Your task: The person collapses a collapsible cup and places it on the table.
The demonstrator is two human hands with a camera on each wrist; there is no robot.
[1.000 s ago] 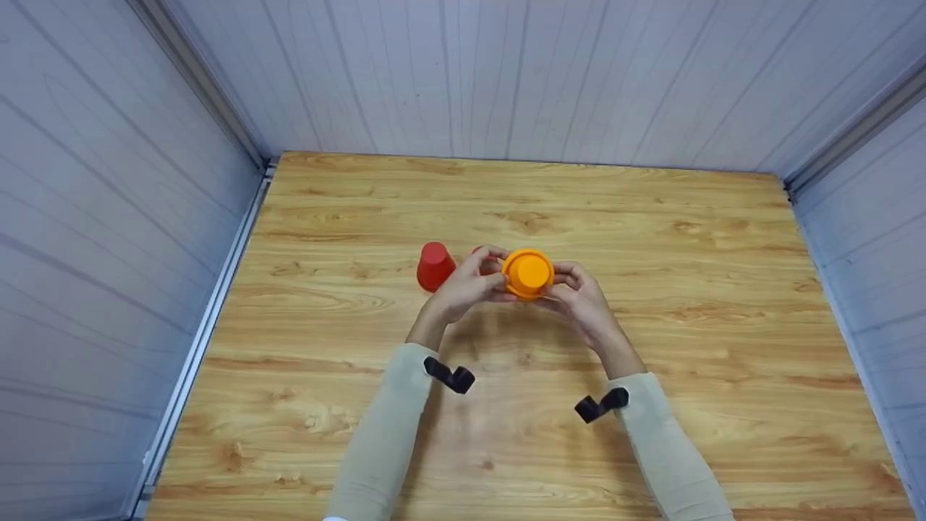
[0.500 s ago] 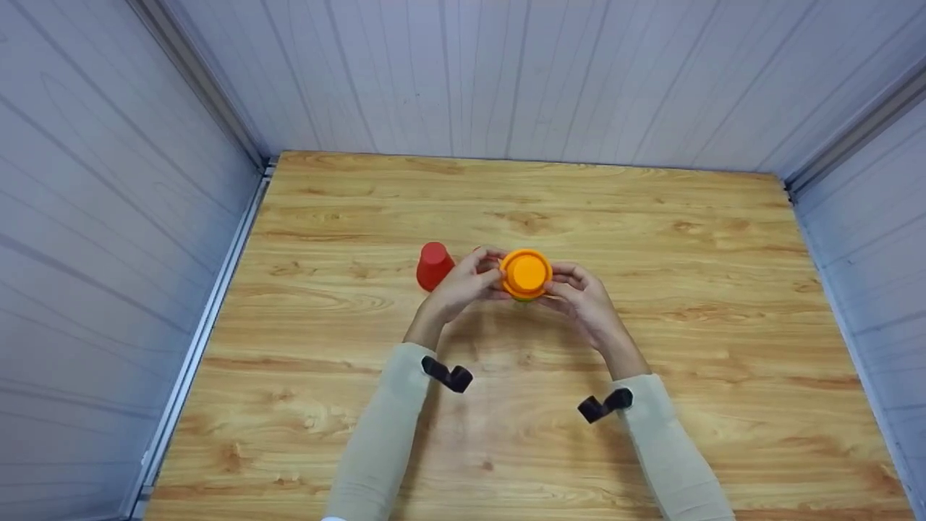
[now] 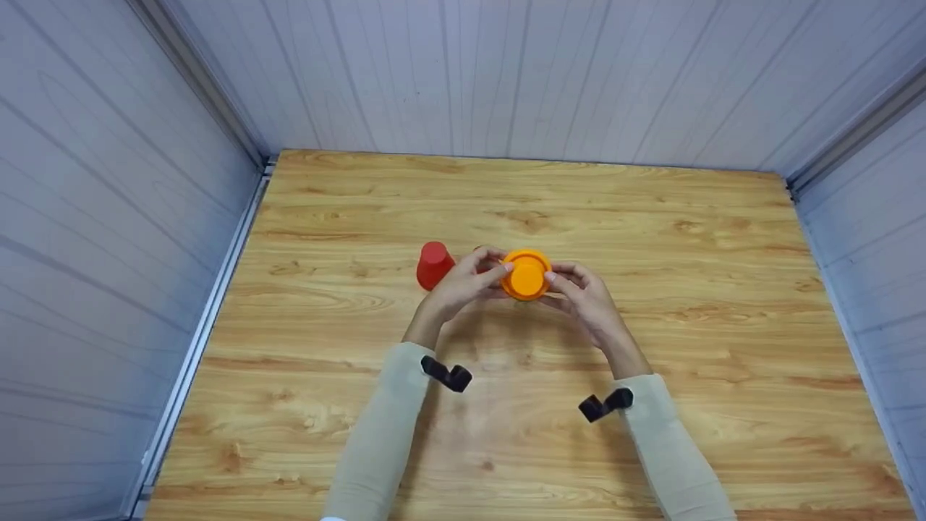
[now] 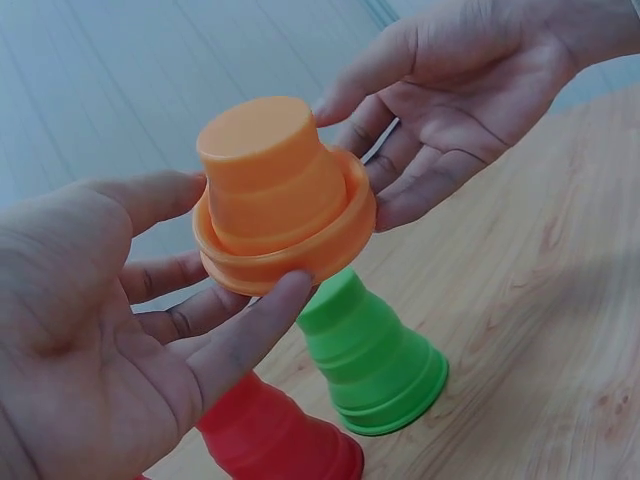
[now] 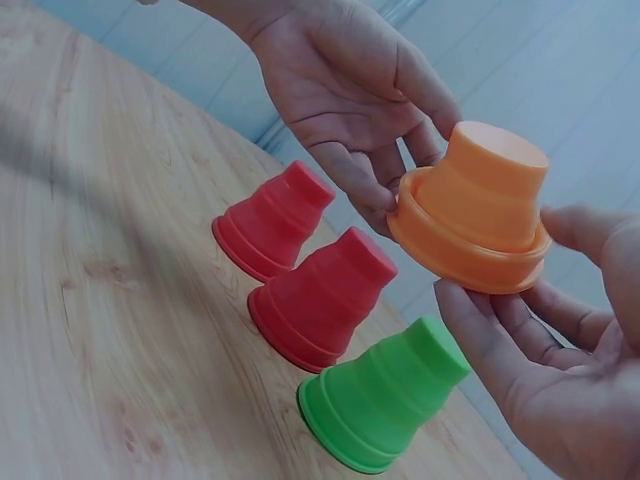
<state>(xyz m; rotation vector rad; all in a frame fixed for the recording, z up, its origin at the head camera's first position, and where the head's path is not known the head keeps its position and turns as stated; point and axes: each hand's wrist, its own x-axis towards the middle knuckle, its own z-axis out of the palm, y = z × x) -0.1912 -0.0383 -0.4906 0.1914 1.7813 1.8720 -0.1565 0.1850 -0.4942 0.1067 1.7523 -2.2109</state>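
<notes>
The left hand [image 3: 461,288] and right hand [image 3: 589,304] pinch a part-folded orange cup [image 3: 527,278], apparently reshaping it, next likely needing even pressure.

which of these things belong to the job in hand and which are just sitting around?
Part of the job:
Orange cup, held up by the left hand and right hand

Apparently just standing by, untouched:
Green cup
Middle red cup
Outer red cup
All three stand narrow end up on the wooden table.

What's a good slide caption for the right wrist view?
Left hand and right hand hold an orange cup, narrow end up, near two red cups and a green cup.
</notes>
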